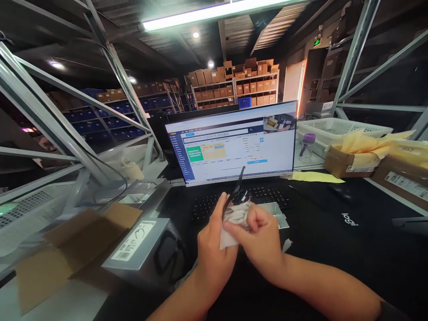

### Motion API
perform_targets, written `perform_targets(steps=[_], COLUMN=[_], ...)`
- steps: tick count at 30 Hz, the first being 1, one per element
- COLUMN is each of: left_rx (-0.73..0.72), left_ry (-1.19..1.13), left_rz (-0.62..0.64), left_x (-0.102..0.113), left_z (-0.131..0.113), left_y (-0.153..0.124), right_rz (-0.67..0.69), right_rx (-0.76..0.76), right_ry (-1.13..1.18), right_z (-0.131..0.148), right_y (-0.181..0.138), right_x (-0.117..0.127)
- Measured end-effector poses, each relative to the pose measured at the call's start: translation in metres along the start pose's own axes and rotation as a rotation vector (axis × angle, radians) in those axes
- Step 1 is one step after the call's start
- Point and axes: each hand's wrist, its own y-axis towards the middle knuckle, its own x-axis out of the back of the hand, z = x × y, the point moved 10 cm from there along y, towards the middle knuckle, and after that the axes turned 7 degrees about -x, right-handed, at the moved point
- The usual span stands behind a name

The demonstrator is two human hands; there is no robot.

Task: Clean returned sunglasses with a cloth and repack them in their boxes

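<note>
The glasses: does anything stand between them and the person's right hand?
Yes: a white cloth, bunched under the right hand, appears to lie between that hand and the glasses. Whether the left hand touches them directly is hidden.

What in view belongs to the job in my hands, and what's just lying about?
Part of the job, as far as I can judge:
- crumpled white material, between both hands
- black-armed eyewear, apparently glasses
- grey box picturing eyewear, probably

Seemingly just lying about:
- purple-capped bottle
- yellow paper
</note>
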Motion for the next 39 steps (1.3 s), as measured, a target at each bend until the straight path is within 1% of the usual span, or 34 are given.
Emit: perform_targets(steps=[2,5,7,9,10,12,15,16,17,19,21,23,25,27,29,32,34,35,36,37,39], left_rx=[-0.013,-0.083,-0.123,-0.126,-0.117,-0.083,-0.017,-0.001,0.006,-0.006,-0.043,-0.084,-0.119,-0.124,-0.07,0.041,0.073,0.075,0.07,0.058,0.011], left_ry=[-0.017,0.056,0.099,0.107,0.107,0.106,0.073,0.05,0.029,0.02,0.056,0.092,0.1,0.088,0.058,-0.038,-0.114,-0.139,-0.149,-0.143,-0.085], left_rz=[-0.01,-0.04,-0.054,-0.049,-0.044,-0.041,-0.058,-0.066,-0.072,-0.075,-0.064,-0.047,-0.036,-0.032,-0.035,-0.046,-0.04,-0.035,-0.031,-0.025,-0.017], left_x=[0.001,0.0,-0.002,-0.004,-0.005,-0.004,0.001,0.003,0.004,0.004,0.001,-0.002,-0.005,-0.005,-0.003,0.002,0.003,0.004,0.004,0.005,0.006], left_z=[-0.002,-0.012,-0.018,-0.019,-0.018,-0.012,0.001,0.004,0.005,0.004,-0.001,-0.009,-0.015,-0.016,-0.01,0.003,0.006,0.006,0.005,0.003,-0.003], left_y=[0.0,0.0,-0.001,-0.001,-0.001,-0.001,-0.001,-0.001,-0.002,-0.002,-0.002,-0.002,-0.001,0.0,0.0,-0.002,-0.002,-0.002,-0.001,0.0,0.002], right_rz=[0.045,0.122,0.12,0.1,0.083,0.042,0.008,0.006,0.017,0.06,0.106,0.107,0.083,0.056,0.026,-0.015,-0.052,-0.059,-0.046,-0.013,0.077], right_rx=[-0.069,-0.277,-0.356,-0.388,-0.381,-0.305,-0.09,-0.034,-0.012,-0.072,-0.205,-0.305,-0.331,-0.297,-0.219,-0.032,0.107,0.148,0.154,0.119,-0.032], right_ry=[0.055,0.301,0.426,0.482,0.49,0.444,0.221,0.149,0.101,0.115,0.235,0.377,0.453,0.46,0.404,0.143,-0.039,-0.085,-0.093,-0.065,0.072], right_z=[-0.004,-0.007,-0.003,-0.003,-0.005,-0.009,-0.01,-0.009,-0.009,-0.011,-0.012,-0.008,-0.003,-0.001,-0.004,-0.006,0.0,0.003,0.005,0.005,0.004], right_y=[0.0,0.008,0.016,0.022,0.023,0.023,0.014,0.01,0.007,0.008,0.014,0.022,0.029,0.031,0.026,0.009,-0.004,-0.008,-0.009,-0.008,0.0], right_x=[-0.004,-0.008,-0.005,-0.001,0.0,0.003,0.002,0.0,-0.002,-0.006,-0.006,-0.001,0.005,0.008,0.008,0.006,0.005,0.004,0.004,0.003,0.0])
